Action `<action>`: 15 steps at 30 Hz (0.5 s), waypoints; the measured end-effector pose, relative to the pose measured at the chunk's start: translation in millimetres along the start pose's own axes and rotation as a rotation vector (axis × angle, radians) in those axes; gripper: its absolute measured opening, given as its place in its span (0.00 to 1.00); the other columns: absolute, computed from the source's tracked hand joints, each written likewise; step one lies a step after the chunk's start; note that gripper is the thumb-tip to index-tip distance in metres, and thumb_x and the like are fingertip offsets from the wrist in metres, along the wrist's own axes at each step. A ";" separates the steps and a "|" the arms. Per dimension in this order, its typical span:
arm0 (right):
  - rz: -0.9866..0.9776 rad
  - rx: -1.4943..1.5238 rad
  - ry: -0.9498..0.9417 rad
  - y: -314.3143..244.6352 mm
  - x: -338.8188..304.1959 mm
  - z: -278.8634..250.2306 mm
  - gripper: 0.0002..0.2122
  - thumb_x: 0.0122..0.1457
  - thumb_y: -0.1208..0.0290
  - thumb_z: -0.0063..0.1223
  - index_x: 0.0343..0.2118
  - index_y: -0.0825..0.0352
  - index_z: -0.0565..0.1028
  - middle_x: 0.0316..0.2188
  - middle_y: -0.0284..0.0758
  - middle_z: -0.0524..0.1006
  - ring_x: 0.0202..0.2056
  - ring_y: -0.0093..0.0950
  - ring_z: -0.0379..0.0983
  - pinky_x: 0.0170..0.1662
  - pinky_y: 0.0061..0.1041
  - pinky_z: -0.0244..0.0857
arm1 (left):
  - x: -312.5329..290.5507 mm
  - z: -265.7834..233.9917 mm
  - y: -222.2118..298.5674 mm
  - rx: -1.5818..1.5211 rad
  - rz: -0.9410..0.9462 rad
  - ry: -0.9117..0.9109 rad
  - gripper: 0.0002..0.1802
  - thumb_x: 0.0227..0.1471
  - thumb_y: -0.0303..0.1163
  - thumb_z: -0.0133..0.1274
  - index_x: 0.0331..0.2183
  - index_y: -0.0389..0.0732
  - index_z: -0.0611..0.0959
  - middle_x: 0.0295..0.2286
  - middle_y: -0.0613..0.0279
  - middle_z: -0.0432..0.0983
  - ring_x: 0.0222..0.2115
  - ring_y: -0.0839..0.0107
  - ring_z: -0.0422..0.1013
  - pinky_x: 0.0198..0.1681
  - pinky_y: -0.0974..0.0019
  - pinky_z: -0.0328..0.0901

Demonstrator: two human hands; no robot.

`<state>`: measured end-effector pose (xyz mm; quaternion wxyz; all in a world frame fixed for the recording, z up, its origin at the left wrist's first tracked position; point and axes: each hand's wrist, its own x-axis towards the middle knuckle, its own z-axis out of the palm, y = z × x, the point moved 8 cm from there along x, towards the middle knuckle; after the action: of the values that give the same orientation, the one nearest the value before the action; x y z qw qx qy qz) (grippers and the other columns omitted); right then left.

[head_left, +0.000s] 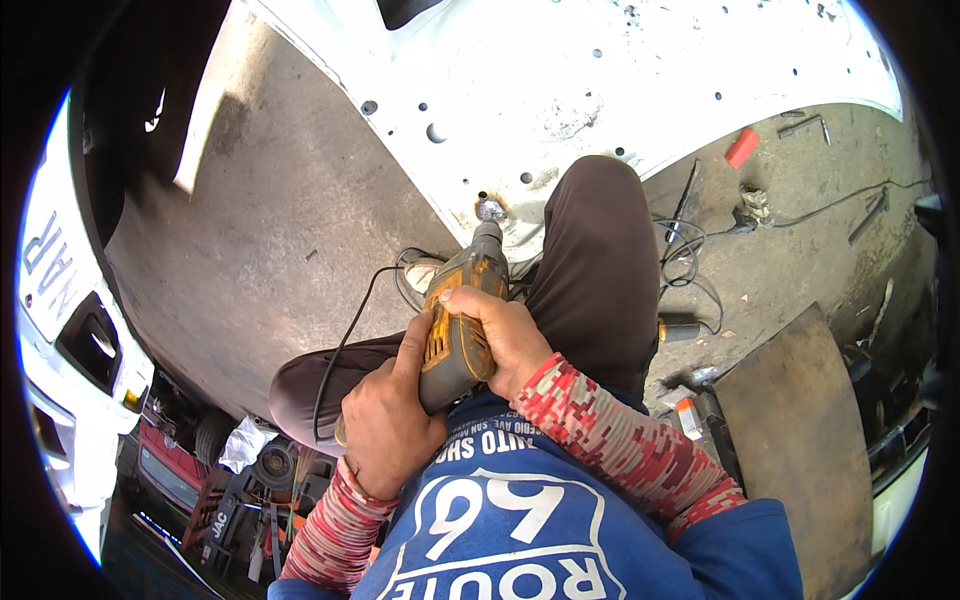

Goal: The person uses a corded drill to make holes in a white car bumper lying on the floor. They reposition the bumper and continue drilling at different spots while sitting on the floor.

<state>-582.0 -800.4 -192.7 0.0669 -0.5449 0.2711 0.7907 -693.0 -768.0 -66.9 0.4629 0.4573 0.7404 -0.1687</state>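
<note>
Both of my hands are closed on a worn yellow and grey power drill. My left hand grips its rear end, the index finger stretched along the side; its palm side is hidden. Across the drill's body, my right hand wraps from the right with the thumb on top. The drill's nose points at a bare, scraped metal spot at the near corner of a white metal vehicle panel. I cannot tell whether the tip touches the panel. A dark cord loops down the drill's left side.
My knees flank the drill. At right on the concrete lie a red piece, a coiled black cable, a grinder-like tool and a brown sheet. A white vehicle body stands at left, with a wheel and clutter below.
</note>
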 end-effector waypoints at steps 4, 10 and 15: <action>-0.008 -0.003 -0.011 -1.3 -0.7 1.0 0.20 0.56 0.69 0.72 0.47 0.79 0.80 0.37 0.40 0.83 0.34 0.32 0.83 0.42 0.35 0.79 | -0.2 0.1 -0.6 0.000 -0.008 0.005 0.51 0.43 0.28 0.67 0.70 0.47 0.72 0.32 0.39 0.86 0.34 0.39 0.84 0.40 0.46 0.76; 0.004 -0.013 -0.003 -2.5 -1.2 1.3 0.21 0.57 0.68 0.72 0.47 0.79 0.80 0.37 0.40 0.83 0.34 0.32 0.83 0.42 0.36 0.79 | 0.5 -0.2 -0.4 0.003 -0.016 0.007 0.51 0.42 0.28 0.67 0.69 0.47 0.72 0.31 0.39 0.86 0.34 0.39 0.84 0.40 0.46 0.76; -0.003 -0.015 -0.008 -3.8 -2.5 2.0 0.21 0.57 0.68 0.72 0.47 0.78 0.80 0.37 0.40 0.83 0.34 0.32 0.83 0.42 0.36 0.79 | 1.1 -1.2 0.5 -0.001 -0.023 -0.008 0.51 0.41 0.28 0.67 0.69 0.47 0.72 0.31 0.39 0.86 0.34 0.39 0.84 0.40 0.46 0.76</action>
<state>-581.1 -795.7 -191.3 0.0650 -0.5425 0.2643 0.7947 -693.3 -766.4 -67.1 0.4640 0.4480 0.7438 -0.1754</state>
